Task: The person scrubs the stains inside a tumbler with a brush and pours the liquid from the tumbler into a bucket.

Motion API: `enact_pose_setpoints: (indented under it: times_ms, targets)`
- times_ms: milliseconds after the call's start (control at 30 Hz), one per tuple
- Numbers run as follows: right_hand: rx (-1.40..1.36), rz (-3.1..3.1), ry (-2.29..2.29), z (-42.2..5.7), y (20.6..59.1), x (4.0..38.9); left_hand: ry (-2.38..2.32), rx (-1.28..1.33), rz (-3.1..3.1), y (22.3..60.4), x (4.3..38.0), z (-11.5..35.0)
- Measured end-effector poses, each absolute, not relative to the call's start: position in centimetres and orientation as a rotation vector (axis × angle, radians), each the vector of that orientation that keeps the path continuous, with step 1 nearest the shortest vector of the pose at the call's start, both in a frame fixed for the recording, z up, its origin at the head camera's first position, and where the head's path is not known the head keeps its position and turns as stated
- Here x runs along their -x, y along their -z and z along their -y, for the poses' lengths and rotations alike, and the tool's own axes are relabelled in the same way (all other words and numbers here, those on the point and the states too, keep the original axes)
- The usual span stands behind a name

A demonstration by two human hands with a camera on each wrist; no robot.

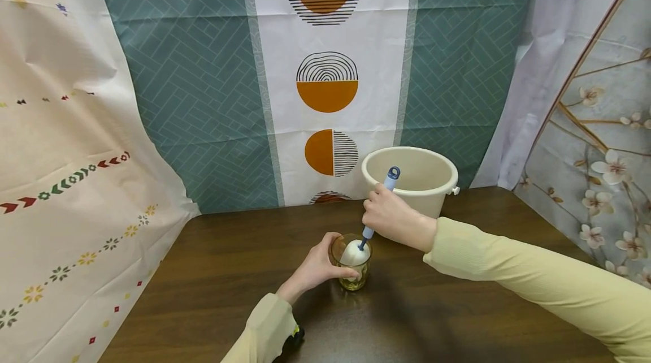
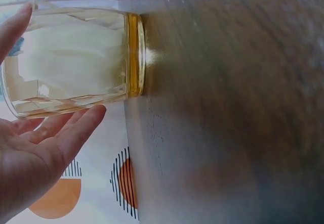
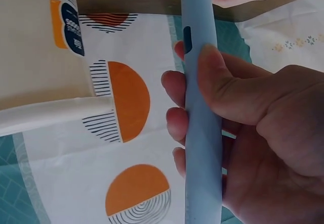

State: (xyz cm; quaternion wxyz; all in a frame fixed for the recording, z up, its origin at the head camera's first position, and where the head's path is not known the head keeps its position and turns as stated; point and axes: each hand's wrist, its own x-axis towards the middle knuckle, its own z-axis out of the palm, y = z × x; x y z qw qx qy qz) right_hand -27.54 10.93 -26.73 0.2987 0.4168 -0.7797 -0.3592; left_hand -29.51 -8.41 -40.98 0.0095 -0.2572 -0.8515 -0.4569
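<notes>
An amber-tinted glass (image 1: pixel 351 283) stands upright on the brown table, its foot on the wood in the left wrist view. My left hand (image 1: pixel 321 261) grips it from the left, thumb on the near side and fingers round the far side. Inside the glass sits the white sponge head (image 1: pixel 353 254) of a cup brush, filling much of it. My right hand (image 1: pixel 390 215) holds the brush by its light blue handle (image 3: pixel 202 128), fingers wrapped round and thumb lying along it. The handle leans up to the right and ends in a dark blue loop (image 1: pixel 394 172).
Just behind my right hand stands a cream bucket (image 1: pixel 433 202), with a label (image 3: pixel 68 27) and a white handle (image 3: pixel 55 114). A patterned curtain (image 1: pixel 330 69) hangs at the table's back edge. More patterned cloth (image 1: pixel 56 182) drapes the left side, and flowered cloth (image 1: pixel 605 199) the right.
</notes>
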Motion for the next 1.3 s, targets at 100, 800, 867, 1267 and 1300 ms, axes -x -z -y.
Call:
enact_pose_setpoints:
  times_ms: [100, 800, 867, 1267, 1300]
  targets:
    - [-1.122, 2.089, 0.978, -10.8, 26.5, 27.6, 1.432, 0.806, 2.664, 40.9, 29.5, 8.4]
    - [-1.239, 2.241, 0.701, -13.2, 25.9, 28.7, 1.405, 0.824, 2.622, 41.0, 29.5, 8.5]
    - [-1.237, 2.257, 0.678, -13.6, 25.9, 28.8, 1.410, 0.820, 2.620, 41.0, 29.5, 8.4]
    - [-1.169, 2.287, 0.647, -14.6, 25.3, 28.2, 1.445, 0.808, 2.610, 41.2, 29.6, 8.4]
    - [-1.160, 2.282, 0.655, -14.6, 25.2, 28.2, 1.443, 0.808, 2.610, 41.2, 29.6, 8.5]
